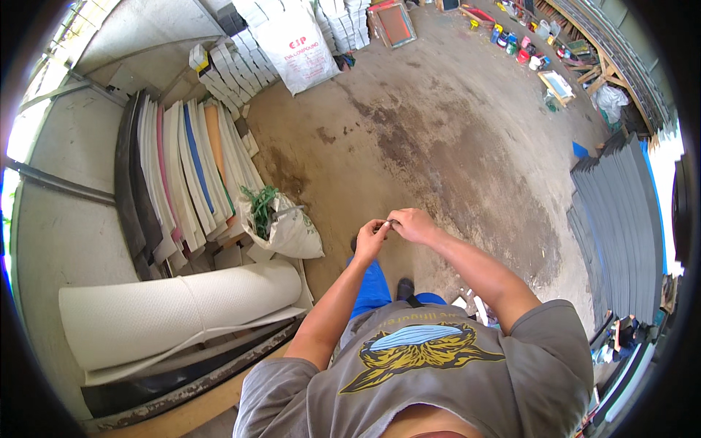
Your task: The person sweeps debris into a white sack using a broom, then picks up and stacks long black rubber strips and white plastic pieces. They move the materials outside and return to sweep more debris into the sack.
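Observation:
Both my hands meet in front of my body, above the bare floor [343, 175]. My left hand [370, 239] is closed in a pinch, thumb and fingertips pressed together. Close against it, my right hand [415, 225] is also closed, its fingers curled toward the left fingertips. A small dark bit shows between the fingertips, too small to name. My shoes and blue trousers [374, 286] appear below the hands.
To the left stand upright foam-like sheets [196, 157], a white sack [296, 235] with green strips, and a large white roll [182, 310]. Ahead are a white printed sack [299, 55] and stacked white blocks [237, 69]. Paint containers [523, 57] lie far right; grey sheets [621, 219] stand nearer.

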The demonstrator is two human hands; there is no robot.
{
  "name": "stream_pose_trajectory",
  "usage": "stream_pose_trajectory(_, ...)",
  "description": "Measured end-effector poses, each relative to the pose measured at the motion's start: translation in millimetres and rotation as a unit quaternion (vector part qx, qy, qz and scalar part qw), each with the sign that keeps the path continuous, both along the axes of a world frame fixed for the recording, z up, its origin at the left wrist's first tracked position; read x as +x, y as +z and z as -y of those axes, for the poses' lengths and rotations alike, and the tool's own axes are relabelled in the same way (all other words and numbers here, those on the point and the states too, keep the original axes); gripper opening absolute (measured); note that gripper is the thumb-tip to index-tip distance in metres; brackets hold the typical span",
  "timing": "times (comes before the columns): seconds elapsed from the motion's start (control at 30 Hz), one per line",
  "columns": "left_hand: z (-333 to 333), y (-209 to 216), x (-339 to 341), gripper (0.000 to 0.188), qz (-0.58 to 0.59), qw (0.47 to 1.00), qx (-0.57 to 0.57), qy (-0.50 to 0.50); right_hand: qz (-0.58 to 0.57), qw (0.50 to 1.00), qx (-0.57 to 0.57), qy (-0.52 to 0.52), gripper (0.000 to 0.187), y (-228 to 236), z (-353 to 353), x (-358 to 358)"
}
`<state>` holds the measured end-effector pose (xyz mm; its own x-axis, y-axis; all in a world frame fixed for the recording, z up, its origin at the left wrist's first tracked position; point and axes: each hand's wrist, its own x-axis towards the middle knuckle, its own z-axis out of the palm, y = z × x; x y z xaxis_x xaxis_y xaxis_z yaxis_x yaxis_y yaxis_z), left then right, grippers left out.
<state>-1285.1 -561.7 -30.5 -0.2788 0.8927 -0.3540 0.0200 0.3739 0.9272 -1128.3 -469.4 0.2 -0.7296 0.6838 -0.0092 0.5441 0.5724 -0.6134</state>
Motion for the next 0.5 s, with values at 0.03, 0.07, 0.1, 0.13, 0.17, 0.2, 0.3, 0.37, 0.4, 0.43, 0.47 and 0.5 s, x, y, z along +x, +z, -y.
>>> stream_pose_trajectory(0.03, -17.3, -0.4, -9.0, 0.033, 0.005, 1.000, 0.000, -0.001, 0.009, 1.000, 0.002, 0.004, 0.014, 3.6, -17.1, -8.0)
stream_pose_trajectory(0.07, -35.0, -0.7, -18.2, 0.033, 0.011, 1.000, 0.001, -0.003, 0.018, 1.000, 0.003, 0.008, 0.015, 8.3, -34.5, -16.6)
stream_pose_trajectory(0.1, -53.8, -1.8, -27.9, 0.033, 0.017, 1.000, 0.001, -0.005, 0.026, 1.000, 0.005, 0.010, 0.016, 10.7, -52.5, -25.5)
stream_pose_trajectory(0.13, -75.5, -3.8, -38.5, 0.033, 0.019, 1.000, 0.000, -0.021, 0.028, 1.000, 0.009, 0.005, 0.016, 12.6, -72.4, -33.7)
stream_pose_trajectory(0.17, -94.9, -7.1, -47.9, 0.033, 0.021, 0.999, -0.002, -0.038, 0.029, 0.999, 0.013, -0.001, 0.017, 13.2, -90.0, -40.5)
stream_pose_trajectory(0.2, -114.9, -10.2, -57.6, 0.033, 0.023, 0.998, -0.003, -0.056, 0.030, 0.999, 0.016, -0.008, 0.018, 12.8, -109.0, -49.0)
stream_pose_trajectory(0.3, -171.0, -4.4, -91.3, 0.033, 0.005, 0.995, -0.008, -0.097, 0.039, 0.999, 0.014, -0.034, 0.018, 15.5, -158.6, -78.5)
stream_pose_trajectory(0.37, -212.5, 11.3, -108.7, 0.033, -0.001, 0.992, -0.006, -0.124, 0.043, 0.998, -0.010, -0.052, 0.019, 19.1, -188.7, -93.9)
stream_pose_trajectory(0.4, -234.0, 17.7, -115.8, 0.033, -0.010, 0.991, -0.011, -0.136, 0.044, 0.997, -0.023, -0.060, 0.020, 21.6, -205.4, -100.1)
stream_pose_trajectory(0.43, -254.3, 23.3, -126.3, 0.034, -0.022, 0.988, -0.018, -0.149, 0.042, 0.996, -0.022, -0.069, 0.020, 25.3, -221.9, -108.1)
stream_pose_trajectory(0.47, -274.5, 27.2, -135.3, 0.034, -0.035, 0.986, -0.024, -0.160, 0.040, 0.996, -0.022, -0.078, 0.019, 30.1, -238.6, -115.2)
stream_pose_trajectory(0.5, -292.6, 26.1, -142.2, 0.034, -0.025, 0.986, -0.028, -0.161, 0.039, 0.995, -0.023, -0.085, 0.019, 33.8, -255.8, -121.9)
